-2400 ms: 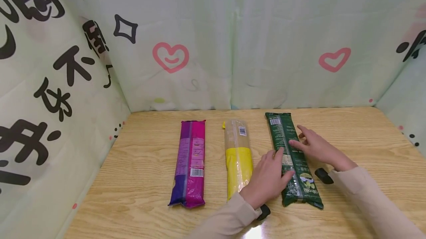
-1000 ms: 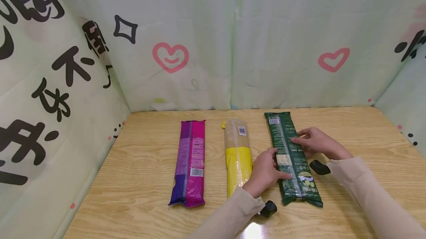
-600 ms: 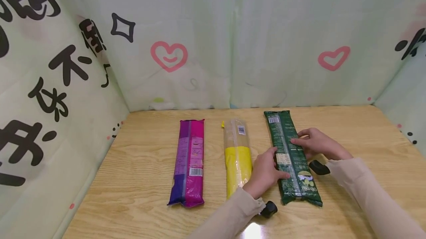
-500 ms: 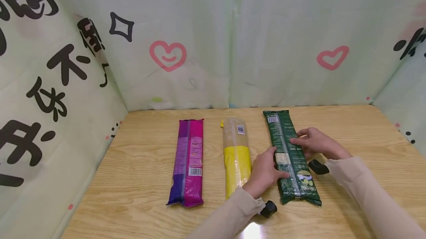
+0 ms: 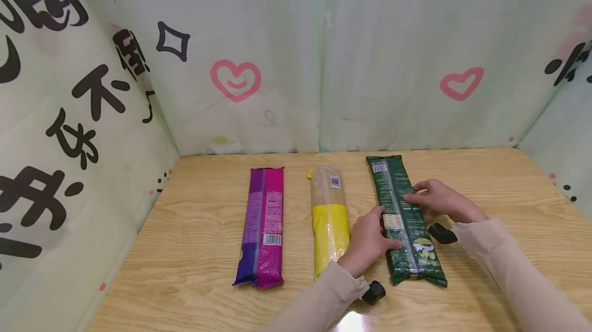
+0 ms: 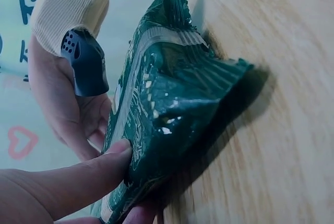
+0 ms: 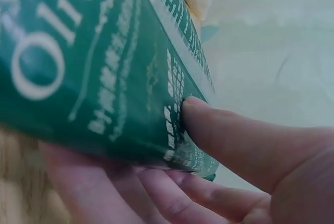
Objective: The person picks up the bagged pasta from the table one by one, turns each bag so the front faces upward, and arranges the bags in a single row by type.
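A long green spaghetti packet [image 5: 406,224] with a pale centre seam lies slanted on the right part of the table. My left hand [image 5: 367,239] grips its left edge, thumb on the top face and fingers curled down its side. On the opposite edge, farther up, my right hand [image 5: 444,201] holds it the same way; in the right wrist view the fingers [image 7: 167,195] go under the packet. In the left wrist view the near end of the packet [image 6: 177,104] stands a little above the wood, over its shadow.
Left of the green packet lies a yellow packet [image 5: 330,229] with a see-through upper part; my left hand and sleeve cover its lower end. Farther left is a pink and purple packet [image 5: 261,226]. Printed cloth [image 5: 324,54] borders the wooden table [image 5: 185,250] behind and at the sides.
My hands were spread over the top of the green packet; the fingers have since gone down round both its edges and grip it. The packet has hardly moved, and the last second shows hands still.
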{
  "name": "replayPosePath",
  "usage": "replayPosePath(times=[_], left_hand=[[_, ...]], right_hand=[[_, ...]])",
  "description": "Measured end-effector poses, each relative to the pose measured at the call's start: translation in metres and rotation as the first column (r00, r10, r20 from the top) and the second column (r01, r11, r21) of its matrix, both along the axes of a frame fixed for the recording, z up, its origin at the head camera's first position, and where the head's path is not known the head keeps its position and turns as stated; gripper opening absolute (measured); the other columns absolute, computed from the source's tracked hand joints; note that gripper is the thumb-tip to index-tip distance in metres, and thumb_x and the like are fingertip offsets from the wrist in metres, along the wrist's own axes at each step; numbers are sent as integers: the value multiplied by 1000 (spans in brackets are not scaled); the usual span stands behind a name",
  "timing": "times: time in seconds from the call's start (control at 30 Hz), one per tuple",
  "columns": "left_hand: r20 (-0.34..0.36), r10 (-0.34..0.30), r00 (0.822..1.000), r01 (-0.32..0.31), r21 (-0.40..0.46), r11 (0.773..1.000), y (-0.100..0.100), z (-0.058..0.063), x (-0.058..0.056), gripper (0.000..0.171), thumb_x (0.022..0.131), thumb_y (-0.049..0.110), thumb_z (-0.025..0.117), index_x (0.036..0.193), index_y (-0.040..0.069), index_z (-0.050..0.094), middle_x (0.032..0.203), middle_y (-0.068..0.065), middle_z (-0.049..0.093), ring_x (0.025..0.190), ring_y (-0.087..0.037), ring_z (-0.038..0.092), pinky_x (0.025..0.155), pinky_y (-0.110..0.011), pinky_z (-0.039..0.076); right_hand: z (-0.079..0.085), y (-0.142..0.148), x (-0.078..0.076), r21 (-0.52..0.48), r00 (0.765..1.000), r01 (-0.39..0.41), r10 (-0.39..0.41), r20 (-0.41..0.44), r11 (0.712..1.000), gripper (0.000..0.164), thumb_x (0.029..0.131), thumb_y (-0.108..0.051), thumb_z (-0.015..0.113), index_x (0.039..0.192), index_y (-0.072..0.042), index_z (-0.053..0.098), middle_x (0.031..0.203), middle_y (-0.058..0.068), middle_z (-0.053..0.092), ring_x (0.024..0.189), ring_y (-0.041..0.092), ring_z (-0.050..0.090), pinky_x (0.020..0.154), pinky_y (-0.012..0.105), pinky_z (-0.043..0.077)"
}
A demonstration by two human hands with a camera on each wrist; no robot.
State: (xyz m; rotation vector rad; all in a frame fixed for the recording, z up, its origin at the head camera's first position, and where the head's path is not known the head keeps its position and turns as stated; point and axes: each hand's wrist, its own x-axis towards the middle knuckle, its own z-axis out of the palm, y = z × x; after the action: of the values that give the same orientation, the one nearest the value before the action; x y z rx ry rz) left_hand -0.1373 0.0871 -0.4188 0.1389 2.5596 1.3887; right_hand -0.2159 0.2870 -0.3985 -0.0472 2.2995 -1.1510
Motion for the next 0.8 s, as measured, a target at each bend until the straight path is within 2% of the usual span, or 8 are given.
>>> replayPosePath(times=[0.13, 0.3, 0.47, 0.6, 0.8], left_hand=[[-2, 2, 1000, -2, 14, 1000, 0, -1, 1, 74, 71, 14, 90, 137, 11, 56, 93, 4, 63, 77, -6, 49, 71, -18, 46], [8, 15, 1000, -15, 41, 999, 0, -1, 1, 75, 69, 13, 91, 135, 10, 57, 100, 3, 66, 76, -5, 50, 69, -17, 46], [27, 23, 999, -25, 70, 997, 0, -2, 3, 74, 69, 12, 91, 135, 9, 57, 106, 2, 67, 76, -5, 51, 69, -17, 47], [22, 21, 1000, -23, 93, 995, -1, -2, 4, 68, 74, 13, 88, 134, 7, 57, 106, 0, 67, 75, -4, 51, 67, -17, 47], [16, 35, 999, -37, 159, 987, -2, -2, 5, 57, 83, 23, 81, 132, 5, 58, 107, -3, 68, 74, -4, 53, 67, -17, 49]], right_hand=[[1, 2, 2, -31, 1000, 1, -1, -10, 1000, 64, 104, -22, 51, 139, 24, 24, 96, 12, 72, 76, 21, 72, 67, 39, 61], [3, 1, 5, -39, 999, -6, 4, -47, 999, 68, 104, -22, 53, 142, 23, 20, 105, 19, 69, 80, 20, 71, 69, 38, 61], [6, -1, 9, -34, 997, 3, -5, -71, 999, 62, 103, -22, 55, 140, 20, 28, 105, 18, 69, 81, 19, 70, 70, 38, 61], [6, -3, 12, -30, 996, 6, -8, -89, 1000, 60, 103, -22, 55, 139, 19, 31, 105, 18, 68, 81, 19, 69, 71, 38, 61], [7, -4, 15, -30, 994, 8, -12, -107, 1000, 63, 103, -24, 55, 141, 18, 29, 109, 22, 67, 82, 18, 69, 71, 38, 61]])
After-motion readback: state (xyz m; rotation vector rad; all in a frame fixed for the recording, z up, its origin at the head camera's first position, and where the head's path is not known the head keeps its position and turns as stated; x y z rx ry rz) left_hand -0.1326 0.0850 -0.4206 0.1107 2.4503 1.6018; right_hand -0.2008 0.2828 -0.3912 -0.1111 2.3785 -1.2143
